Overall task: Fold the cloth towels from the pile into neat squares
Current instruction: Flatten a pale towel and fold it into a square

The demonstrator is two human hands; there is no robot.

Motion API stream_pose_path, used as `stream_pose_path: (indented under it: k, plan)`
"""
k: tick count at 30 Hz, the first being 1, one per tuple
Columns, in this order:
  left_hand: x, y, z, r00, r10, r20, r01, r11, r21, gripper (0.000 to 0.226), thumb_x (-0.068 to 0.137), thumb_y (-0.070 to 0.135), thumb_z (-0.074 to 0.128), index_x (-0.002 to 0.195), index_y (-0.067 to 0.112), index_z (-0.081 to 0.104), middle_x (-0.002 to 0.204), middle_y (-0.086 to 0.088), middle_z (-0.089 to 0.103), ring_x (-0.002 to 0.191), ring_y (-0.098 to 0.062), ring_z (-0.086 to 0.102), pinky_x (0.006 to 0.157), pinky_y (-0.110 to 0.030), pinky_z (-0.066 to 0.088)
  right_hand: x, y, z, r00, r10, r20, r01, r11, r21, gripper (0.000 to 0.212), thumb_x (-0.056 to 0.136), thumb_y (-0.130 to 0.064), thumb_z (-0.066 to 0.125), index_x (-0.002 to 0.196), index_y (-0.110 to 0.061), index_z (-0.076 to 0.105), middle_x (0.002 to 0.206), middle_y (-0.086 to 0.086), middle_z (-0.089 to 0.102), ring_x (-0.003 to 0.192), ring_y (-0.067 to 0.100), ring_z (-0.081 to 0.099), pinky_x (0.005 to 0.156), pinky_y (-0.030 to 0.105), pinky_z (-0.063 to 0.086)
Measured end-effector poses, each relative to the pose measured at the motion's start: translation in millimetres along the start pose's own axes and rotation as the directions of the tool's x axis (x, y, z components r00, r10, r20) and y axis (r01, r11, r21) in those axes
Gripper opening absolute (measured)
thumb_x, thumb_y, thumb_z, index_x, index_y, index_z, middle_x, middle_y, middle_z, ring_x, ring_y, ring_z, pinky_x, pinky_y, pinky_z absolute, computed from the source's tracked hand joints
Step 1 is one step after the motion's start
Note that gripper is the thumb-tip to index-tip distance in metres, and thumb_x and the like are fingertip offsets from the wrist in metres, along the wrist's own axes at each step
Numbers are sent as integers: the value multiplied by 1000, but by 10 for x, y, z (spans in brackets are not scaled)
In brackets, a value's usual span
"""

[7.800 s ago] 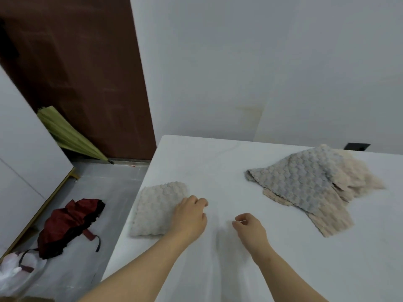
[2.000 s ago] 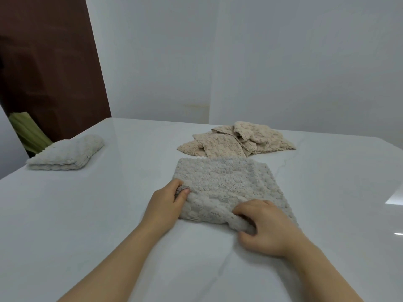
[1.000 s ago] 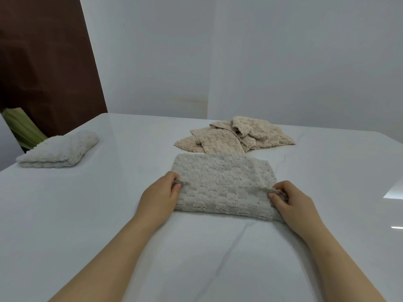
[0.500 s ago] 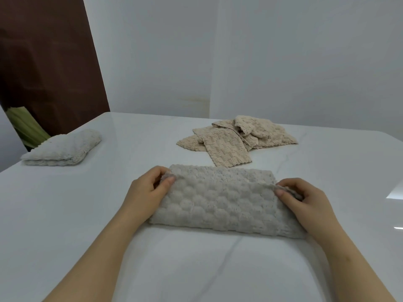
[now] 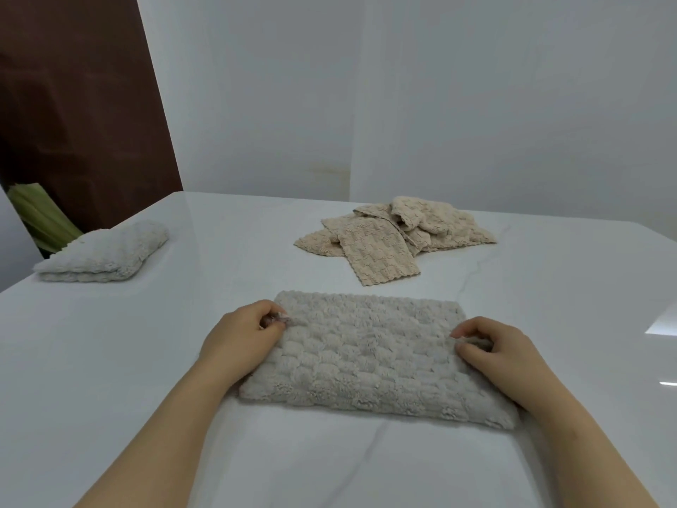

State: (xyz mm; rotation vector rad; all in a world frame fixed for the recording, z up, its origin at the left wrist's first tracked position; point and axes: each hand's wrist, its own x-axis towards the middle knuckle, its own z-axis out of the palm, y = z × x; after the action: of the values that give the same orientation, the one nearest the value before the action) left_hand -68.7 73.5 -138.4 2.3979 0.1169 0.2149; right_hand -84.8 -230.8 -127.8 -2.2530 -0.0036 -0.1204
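White, glossy table (image 5: 146, 361) with faint grey veins like marble, filling the lower view. Behind its far-left corner, a dark brown, matte panel (image 5: 73, 104) against pale walls.

Grey towel (image 5: 370, 357), plush with a bubbly quilted pile, doubled into a wide rectangle, flat on the table near the near edge and about midway along it.

Beyond it toward the far edge, well apart, a loose pile of beige towels (image 5: 395, 236), waffle-textured, crumpled and overlapping, one flat strip pointing toward the grey towel.

Near the left edge, a folded off-white towel (image 5: 106, 251), fluffy, thick, a tidy stacked pad.

Left hand (image 5: 241, 342) at the grey towel's left side, thumb and curled fingers pinching its far-left corner.

Right hand (image 5: 502, 353) at the right side, fingers curled, pinching the towel's right edge.

Past the left edge, something green and ribbed (image 5: 40, 218), partly hidden by the off-white towel.
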Motion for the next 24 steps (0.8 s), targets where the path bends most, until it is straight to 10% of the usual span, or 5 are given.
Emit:
stream_pose_path:
  k: [8,14,24]
  plan:
    - [27,118,-61,986,-166,-10,113,711,-694,14,89,10,58,79,18,62,74,0,62,70,-14,58,65,-25,47,32,37,-41,993,82,-82,-49,938,343,18,84,-9,66,95,-22,64,77,6,62,59,9,60,48,10,47]
    - [231,133,-41,980,-198,-7,148,756,-638,13,90,14,59,78,19,63,78,-1,62,74,-18,59,71,-28,50,223,48,-10,979,167,-114,-61,782,621,21,85,2,60,89,-18,65,86,3,66,79,11,60,63,6,51]
    - [518,64,126,978,-161,-135,134,973,-190,14,90,26,56,97,17,65,88,1,61,86,-17,53,75,-23,35,610,62,125,941,176,-289,-77,943,324,14,83,-9,66,95,-16,66,90,6,66,87,20,60,80,29,46]
